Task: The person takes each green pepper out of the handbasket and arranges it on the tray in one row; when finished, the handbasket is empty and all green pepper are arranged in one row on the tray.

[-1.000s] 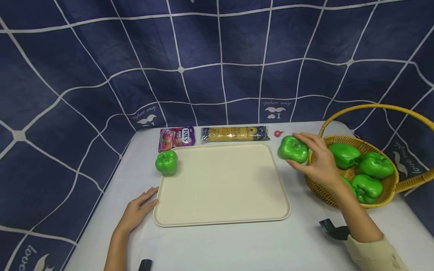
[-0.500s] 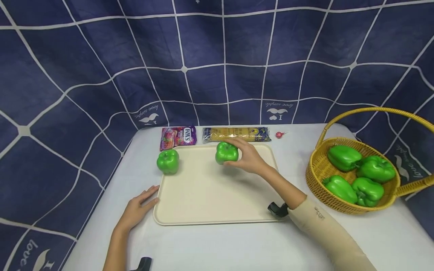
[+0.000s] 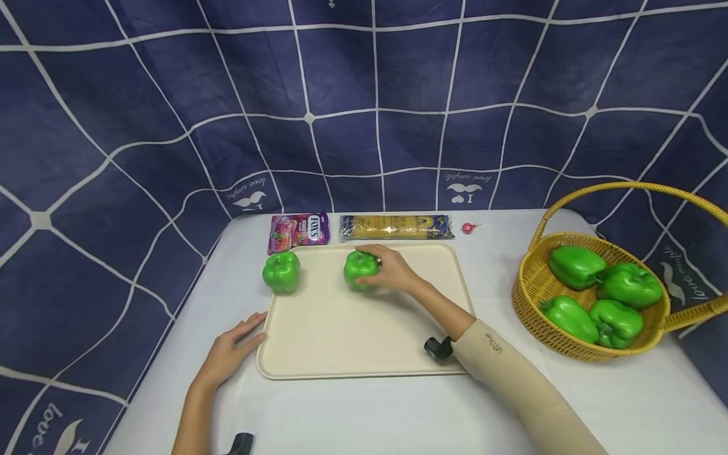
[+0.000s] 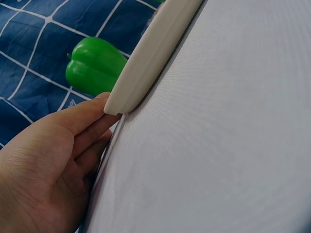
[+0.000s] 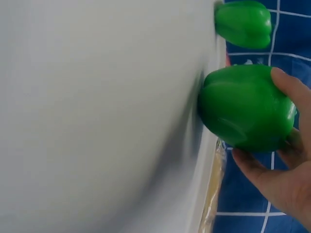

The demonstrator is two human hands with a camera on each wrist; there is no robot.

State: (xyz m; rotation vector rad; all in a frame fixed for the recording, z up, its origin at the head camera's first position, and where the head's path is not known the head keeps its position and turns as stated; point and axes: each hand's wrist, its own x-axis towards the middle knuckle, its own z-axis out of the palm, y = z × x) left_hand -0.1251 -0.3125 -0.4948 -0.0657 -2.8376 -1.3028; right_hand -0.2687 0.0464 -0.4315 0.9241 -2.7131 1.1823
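My right hand (image 3: pixel 392 270) holds a green bell pepper (image 3: pixel 357 269) between thumb and fingers, at the back middle of the cream tray (image 3: pixel 341 341). In the right wrist view this bell pepper (image 5: pixel 243 107) is low over the tray; whether it touches is hard to tell. Another green bell pepper (image 3: pixel 281 272) sits at the tray's back left corner. My left hand (image 3: pixel 227 354) lies on the table at the tray's left edge. The left wrist view shows its fingertips (image 4: pixel 103 97) touching the tray rim (image 4: pixel 150 53), with fingers fairly straight.
A yellow wicker basket (image 3: pixel 526 316) with a tall handle stands at the right, holding several green bell peppers. Behind the tray lie a purple candy bag (image 3: pixel 299 232), a yellow pasta packet (image 3: pixel 396 227) and a red lollipop (image 3: pixel 468 227). A dark checked cloth hangs behind.
My right hand has carried the bell pepper leftward from beside the basket to over the tray, then a little further left and lower. My left hand has stayed in place.
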